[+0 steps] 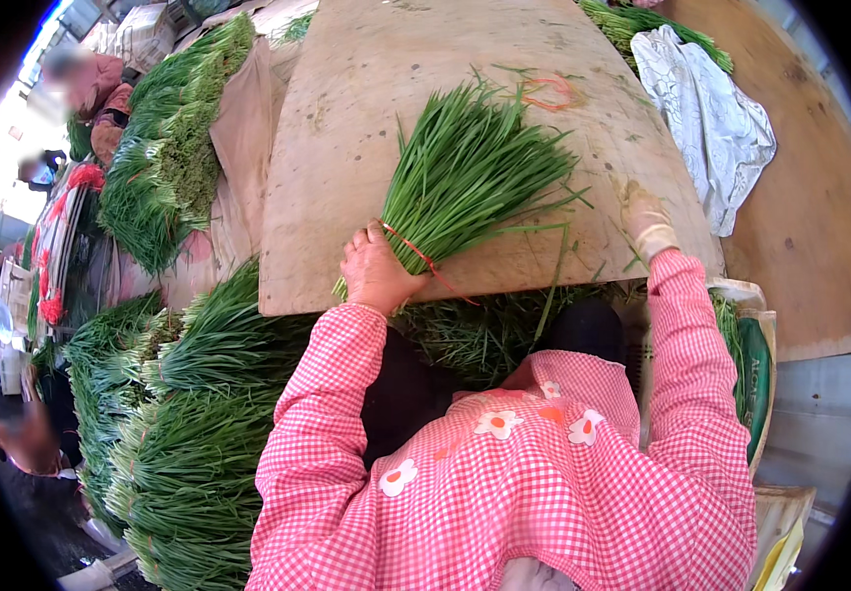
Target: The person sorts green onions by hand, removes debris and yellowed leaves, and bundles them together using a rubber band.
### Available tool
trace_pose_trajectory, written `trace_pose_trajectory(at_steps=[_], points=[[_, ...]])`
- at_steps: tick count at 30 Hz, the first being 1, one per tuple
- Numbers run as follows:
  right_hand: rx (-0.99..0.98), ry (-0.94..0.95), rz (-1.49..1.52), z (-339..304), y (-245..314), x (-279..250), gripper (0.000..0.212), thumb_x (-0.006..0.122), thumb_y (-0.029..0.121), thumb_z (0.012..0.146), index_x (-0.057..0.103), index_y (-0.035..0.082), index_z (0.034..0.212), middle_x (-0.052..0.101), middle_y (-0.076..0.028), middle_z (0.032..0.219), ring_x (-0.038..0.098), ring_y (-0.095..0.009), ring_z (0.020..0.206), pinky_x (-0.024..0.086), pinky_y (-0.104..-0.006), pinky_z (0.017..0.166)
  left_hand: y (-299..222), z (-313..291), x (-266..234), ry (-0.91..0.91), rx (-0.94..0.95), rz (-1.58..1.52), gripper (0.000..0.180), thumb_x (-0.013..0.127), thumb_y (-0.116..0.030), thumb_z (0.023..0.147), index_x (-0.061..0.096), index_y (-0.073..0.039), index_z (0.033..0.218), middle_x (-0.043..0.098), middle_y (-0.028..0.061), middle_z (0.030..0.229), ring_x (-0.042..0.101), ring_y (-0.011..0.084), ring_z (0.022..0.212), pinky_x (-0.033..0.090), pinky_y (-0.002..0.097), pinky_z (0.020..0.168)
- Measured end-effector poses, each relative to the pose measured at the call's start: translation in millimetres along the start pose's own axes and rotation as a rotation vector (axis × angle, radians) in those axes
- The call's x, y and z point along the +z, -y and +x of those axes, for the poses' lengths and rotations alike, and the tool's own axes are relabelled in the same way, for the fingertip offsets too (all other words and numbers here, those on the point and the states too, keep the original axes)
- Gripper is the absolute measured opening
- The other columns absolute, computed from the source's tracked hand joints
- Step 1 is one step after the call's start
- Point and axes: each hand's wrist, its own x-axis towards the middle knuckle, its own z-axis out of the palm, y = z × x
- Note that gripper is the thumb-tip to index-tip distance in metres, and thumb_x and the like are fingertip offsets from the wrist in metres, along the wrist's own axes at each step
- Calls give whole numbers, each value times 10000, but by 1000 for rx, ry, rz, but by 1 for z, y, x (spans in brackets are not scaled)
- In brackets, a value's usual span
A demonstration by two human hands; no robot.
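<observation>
A bunch of green garlic chives (475, 172) lies on the pale wooden board, its leaf tips fanned toward the far side. My left hand (378, 271) is closed around the stem end. A red tie (427, 261) circles the stems there, with a loose end trailing toward the near edge. My right hand (648, 219) is apart from the bunch, low over the right side of the board (346, 98). Its fingers look stretched out and somewhat blurred, with nothing visible in them. Loose chive leaves lie between the bunch and this hand.
Red ties (551, 94) lie beyond the bunch. Stacked chive bunches (199, 443) fill the left side, with another pile (174, 138) farther back. A white cloth (706, 128) drapes at the right. Other people, one in a red sleeve (110, 123), are at the far left.
</observation>
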Motion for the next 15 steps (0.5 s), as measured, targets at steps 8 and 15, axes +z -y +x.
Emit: trace_pose_trajectory(at_steps=[8, 15], points=[[-666, 165, 515, -106, 61, 13, 322, 568, 213, 808, 548, 46, 1082, 593, -172, 1003, 578, -300, 910, 455, -372, 811, 11, 17, -12, 185, -11, -6, 929, 779, -448, 539, 393, 59, 1215, 546, 223, 1085, 560, 312, 1000, 471, 397, 848], [-373, 1105, 1320, -140, 98, 38, 530, 443, 475, 903, 453, 59, 1231, 553, -122, 1132, 526, -244, 1030, 426, -370, 866, 8, -25, -25, 908, -549, -1555, 463, 574, -270, 851, 464, 14, 1199, 578, 171, 1128, 621, 262, 920, 532, 384, 784]])
